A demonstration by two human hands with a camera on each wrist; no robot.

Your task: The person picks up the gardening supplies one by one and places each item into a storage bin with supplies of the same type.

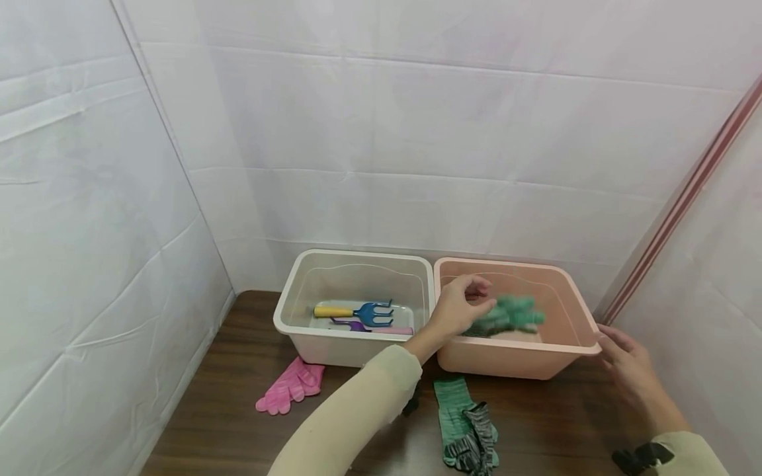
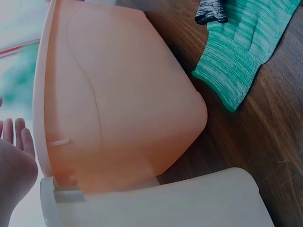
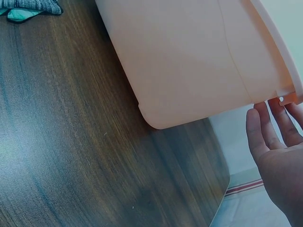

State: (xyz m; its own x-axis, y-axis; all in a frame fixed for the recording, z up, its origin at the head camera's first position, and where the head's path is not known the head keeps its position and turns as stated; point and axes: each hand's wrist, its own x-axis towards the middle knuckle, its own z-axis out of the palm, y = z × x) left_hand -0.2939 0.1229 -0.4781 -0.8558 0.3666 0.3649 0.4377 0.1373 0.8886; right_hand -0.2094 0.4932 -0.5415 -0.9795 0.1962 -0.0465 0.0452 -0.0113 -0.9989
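At the far left of the wooden table (image 1: 250, 370) lies a single pink glove (image 1: 290, 386), flat on the wood just in front of the white bin (image 1: 297, 327), as though set aside there. That bin holds two small garden tools lying side by side on its floor: a blue hand rake with a yellow handle (image 1: 354, 311) and a purple tool with a pink handle (image 1: 369, 326), both laid lengthwise so they fit the bottom. Touching the white bin's right wall stands the pink bin (image 1: 506, 360); there are two bins in all, set side by side against the white backdrop. The left hand (image 1: 460, 307) reaches across over the pink bin's near left corner, fingers loosely curled, and a green glove (image 1: 506, 316) sits blurred just beyond its fingertips, inside or just above the bin; whether the fingers grip it or have let go I cannot tell. In the left wrist view only straight fingertips show beside the bin's rim. On the table in front of the pink bin lies a second green glove (image 1: 458, 416) with grey striped fingers, so the gloves number three: one pink, two green. At the far right the right hand (image 1: 628, 360) rests open, fingers straight, its tips touching the pink bin's right rim, apparently steadying it.
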